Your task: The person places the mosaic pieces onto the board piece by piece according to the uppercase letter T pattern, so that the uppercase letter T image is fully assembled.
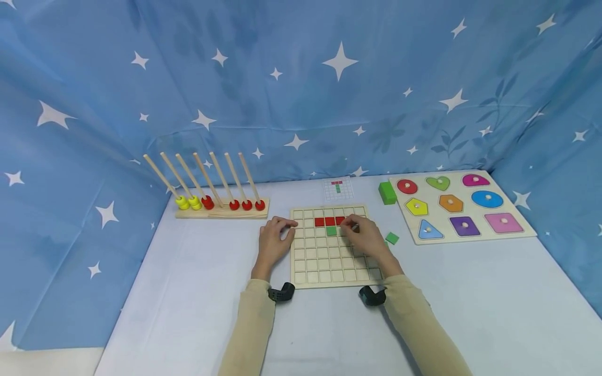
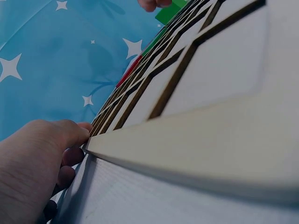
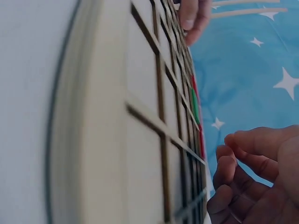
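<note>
A wooden grid board (image 1: 297, 283) lies flat on the table. In one of its rows sit three red square tiles (image 1: 320, 222), with a green tile (image 1: 331, 231) below the middle one. My left hand (image 1: 274, 241) holds the board's left edge, thumb on top and fingers along the side in the left wrist view. My right hand (image 1: 366, 237) is over the board's right part, its fingertips beside the rightmost red tile. In the right wrist view its thumb and index fingertips meet, the other fingers are curled, and nothing shows between them.
Loose green tiles (image 1: 392, 238) lie right of the board. Behind it are a pattern card (image 1: 345, 192) and a green block (image 1: 388, 193). A peg stand (image 1: 221, 213) with yellow and red rings stands back left; a knobbed shape puzzle (image 1: 439, 224) lies right. A starred blue curtain (image 1: 301, 104) hangs behind.
</note>
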{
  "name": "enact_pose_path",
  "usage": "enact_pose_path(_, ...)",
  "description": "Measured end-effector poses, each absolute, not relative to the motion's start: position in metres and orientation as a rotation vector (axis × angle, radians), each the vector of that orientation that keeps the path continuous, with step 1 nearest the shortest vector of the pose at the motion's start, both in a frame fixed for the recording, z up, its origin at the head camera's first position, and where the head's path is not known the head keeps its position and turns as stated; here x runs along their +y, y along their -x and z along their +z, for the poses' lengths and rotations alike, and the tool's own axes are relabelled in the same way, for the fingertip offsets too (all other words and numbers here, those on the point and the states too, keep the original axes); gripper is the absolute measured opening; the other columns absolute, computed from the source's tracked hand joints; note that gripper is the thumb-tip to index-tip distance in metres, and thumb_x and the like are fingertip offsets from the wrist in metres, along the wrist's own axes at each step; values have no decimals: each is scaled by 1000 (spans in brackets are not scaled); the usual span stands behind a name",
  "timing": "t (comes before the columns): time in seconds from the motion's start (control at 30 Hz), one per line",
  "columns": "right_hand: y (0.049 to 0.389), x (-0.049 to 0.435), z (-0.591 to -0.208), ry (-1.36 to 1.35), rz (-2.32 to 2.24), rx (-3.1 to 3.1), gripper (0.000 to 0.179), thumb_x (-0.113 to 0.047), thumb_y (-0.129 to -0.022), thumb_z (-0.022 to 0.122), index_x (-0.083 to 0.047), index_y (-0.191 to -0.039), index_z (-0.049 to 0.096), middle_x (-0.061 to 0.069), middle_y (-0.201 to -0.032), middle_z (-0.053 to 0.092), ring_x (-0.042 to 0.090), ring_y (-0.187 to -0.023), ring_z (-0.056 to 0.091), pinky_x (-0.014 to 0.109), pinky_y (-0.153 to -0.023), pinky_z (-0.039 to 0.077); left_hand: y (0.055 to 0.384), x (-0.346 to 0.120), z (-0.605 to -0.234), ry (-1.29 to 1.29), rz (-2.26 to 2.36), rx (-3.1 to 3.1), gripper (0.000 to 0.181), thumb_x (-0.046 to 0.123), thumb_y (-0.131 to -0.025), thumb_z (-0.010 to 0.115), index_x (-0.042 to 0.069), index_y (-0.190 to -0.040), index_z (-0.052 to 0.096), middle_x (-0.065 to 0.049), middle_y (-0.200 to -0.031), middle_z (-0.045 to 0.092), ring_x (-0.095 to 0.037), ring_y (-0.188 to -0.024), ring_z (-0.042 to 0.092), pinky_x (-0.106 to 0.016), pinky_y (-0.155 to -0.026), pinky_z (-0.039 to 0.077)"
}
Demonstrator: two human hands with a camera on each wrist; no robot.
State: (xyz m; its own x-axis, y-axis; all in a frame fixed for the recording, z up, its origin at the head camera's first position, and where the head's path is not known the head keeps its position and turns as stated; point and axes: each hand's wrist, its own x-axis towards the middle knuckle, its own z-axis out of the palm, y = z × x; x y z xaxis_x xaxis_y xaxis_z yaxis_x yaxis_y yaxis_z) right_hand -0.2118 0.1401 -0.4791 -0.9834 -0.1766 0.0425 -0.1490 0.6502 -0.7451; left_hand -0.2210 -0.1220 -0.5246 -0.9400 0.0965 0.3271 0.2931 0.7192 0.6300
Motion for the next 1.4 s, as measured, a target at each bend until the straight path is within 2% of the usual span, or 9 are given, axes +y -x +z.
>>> enact_pose_path(0.3, 199, 165, -465, 213, -1247, 2819, 16, -21, -95, 55, -9, -103, 63, 7, -92, 65, 18, -75, 54, 29, -64, 44, 220, -123, -526, 314, -1035, -2651, 14, 22, -89, 62, 23, -100, 71, 0, -102, 62, -17, -85, 53, -34, -75, 30)
enact_pose_path(0.63, 183, 196, -470, 231, -1132, 2854, 16, -18, -92, 60, -6, -103, 63, 10, -96, 61, 19, -74, 54, 28, -60, 46, 219, -124, -527, 310, -1035, -2662, 14, 23, -90, 62, 23, -101, 71, 0, -102, 62, -18, -86, 53, -35, -76, 31)
enact_pose_path(1.1, 168, 222, -477, 316, -1034, 2825, 24, -13, -88, 65, -5, -110, 63, 11, -99, 55, 19, -81, 53, 26, -68, 47, 220, -124, -528, 319, -1038, -2639, 14, 23, -90, 62, 23, -100, 71, 1, -101, 62, -17, -86, 53, -35, -76, 31)
enact_pose_path(1.4, 165, 227, -476, 276, -961, 2851, 25, -14, -87, 65, -7, -111, 63, 10, -102, 55, 21, -86, 55, 35, -75, 49, 220, -124, -527, 313, -1037, -2644, 14, 22, -90, 62, 23, -100, 71, 1, -102, 62, -17, -86, 53, -35, -76, 31)
